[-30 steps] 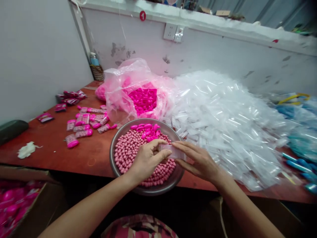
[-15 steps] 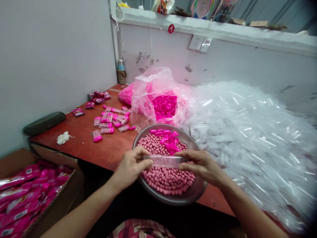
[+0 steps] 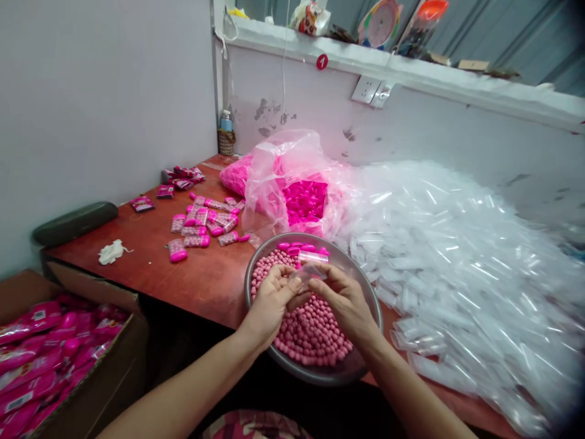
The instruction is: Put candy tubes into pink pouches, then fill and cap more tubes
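Over a grey bowl (image 3: 372, 299) of round pink beads (image 3: 315, 338), my left hand (image 3: 276, 296) and my right hand (image 3: 342, 299) come close together. Both pinch a small clear plastic sleeve (image 3: 311, 274), partly hidden by the fingers. Just behind my fingertips, a clear tube (image 3: 313, 258) lies on its side in the bowl. Bright pink caps (image 3: 292, 247) rest beside it at the bowl's far side.
Right of the bowl spreads a large heap of clear plastic sleeves (image 3: 448, 244). Behind stands an open plastic bag of pink caps (image 3: 304, 201). Several bead-filled tubes (image 3: 196, 241) lie on the red table (image 3: 205, 292). A cardboard box (image 3: 109, 360) of pink packets sits lower left.
My hands have drawn closer together. The clear tube stretched between them before is no longer there; a tube now lies on the caps, and a smaller-looking clear piece is between my fingers.
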Demonstrator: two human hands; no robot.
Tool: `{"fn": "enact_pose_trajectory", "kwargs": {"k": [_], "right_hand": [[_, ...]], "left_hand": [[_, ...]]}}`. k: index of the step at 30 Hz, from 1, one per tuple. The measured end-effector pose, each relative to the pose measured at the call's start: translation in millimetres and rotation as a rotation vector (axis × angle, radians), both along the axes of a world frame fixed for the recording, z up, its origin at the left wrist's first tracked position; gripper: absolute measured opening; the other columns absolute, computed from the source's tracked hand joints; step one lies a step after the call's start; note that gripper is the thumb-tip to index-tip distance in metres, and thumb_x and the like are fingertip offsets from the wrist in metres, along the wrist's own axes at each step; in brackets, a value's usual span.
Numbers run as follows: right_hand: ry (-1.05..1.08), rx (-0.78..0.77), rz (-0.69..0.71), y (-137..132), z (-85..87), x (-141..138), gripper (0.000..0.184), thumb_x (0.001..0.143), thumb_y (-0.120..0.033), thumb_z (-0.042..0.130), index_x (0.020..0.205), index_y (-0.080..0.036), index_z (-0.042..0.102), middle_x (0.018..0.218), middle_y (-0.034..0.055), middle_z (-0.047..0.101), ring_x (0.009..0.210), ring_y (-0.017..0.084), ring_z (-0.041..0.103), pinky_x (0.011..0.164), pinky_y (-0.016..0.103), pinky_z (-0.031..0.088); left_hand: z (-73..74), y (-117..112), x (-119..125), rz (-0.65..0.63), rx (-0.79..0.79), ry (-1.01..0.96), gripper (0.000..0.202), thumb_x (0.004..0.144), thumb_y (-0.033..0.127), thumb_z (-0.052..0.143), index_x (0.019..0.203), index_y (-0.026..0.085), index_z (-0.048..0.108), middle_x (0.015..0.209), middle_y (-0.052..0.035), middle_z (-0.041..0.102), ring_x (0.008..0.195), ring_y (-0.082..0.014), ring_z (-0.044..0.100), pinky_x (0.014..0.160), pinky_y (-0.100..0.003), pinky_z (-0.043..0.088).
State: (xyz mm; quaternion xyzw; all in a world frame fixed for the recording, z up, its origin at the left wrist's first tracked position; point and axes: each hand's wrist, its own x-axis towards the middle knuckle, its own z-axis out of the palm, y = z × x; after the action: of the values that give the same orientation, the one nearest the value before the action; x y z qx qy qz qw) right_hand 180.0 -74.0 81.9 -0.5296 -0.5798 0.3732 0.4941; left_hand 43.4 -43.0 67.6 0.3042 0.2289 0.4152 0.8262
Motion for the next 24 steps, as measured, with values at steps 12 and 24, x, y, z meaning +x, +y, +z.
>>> {"fn": "enact_pose_trajectory", "kwargs": {"k": [12,24], "right_hand": [[-1.35,-0.144,0.416,6,-24.2,13,0.022,0.077,-0.003,0.042,0.074,-0.008,0.064,0.075,0.0167,0.065,0.075,0.024,0.059,0.065,0.032,0.042],[0.017,-0.321,0.23,5,-19.6,9,0.018,0.074,-0.025,0.063,0.086,-0.016,0.053,0.076,-0.0011,0.06,0.07,0.013,0.06,0.064,0.025,0.048]], "left_hand": [[-18.2,22,-28,0.2,0.447,0.349,0.025,0.078,0.025,0.057,0.1,0.014,0.056,0.104,-0.0086,0.061,0.1,-0.02,0.056,0.092,-0.036,0.041],[-16.2,17,-30,0.186,0.56,0.528,0.033,0.078,0.025,0.057,0.11,0.016,0.057,0.113,-0.0084,0.059,0.104,-0.0209,0.054,0.09,-0.032,0.044]]}}
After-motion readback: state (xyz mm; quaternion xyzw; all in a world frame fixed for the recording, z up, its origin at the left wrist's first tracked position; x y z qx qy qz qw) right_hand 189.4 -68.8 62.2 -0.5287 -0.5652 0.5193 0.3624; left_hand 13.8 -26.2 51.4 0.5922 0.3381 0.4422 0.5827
